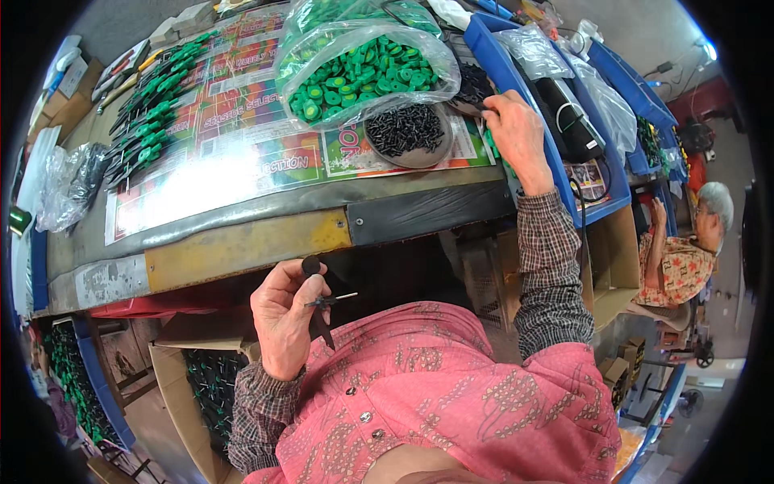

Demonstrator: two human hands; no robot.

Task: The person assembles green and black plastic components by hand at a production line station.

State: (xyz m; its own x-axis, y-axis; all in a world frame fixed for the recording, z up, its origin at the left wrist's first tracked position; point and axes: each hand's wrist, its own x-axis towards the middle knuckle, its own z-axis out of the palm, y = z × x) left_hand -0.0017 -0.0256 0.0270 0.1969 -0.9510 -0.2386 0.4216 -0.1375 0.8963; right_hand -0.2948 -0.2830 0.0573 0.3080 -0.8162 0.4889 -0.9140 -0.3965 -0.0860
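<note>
As hands (284, 315) handle parts (321, 329), bagged green discs (363, 77), bowl (419, 156) of pins (403, 129)

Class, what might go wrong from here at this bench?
The dish of small black pieces sits near the bench's front edge, so a sleeve might knock it. The clear bag of green parts gapes open; a nudge could spill some. The left hand holds a dark part beyond that edge, so a slip may drop it.
</note>
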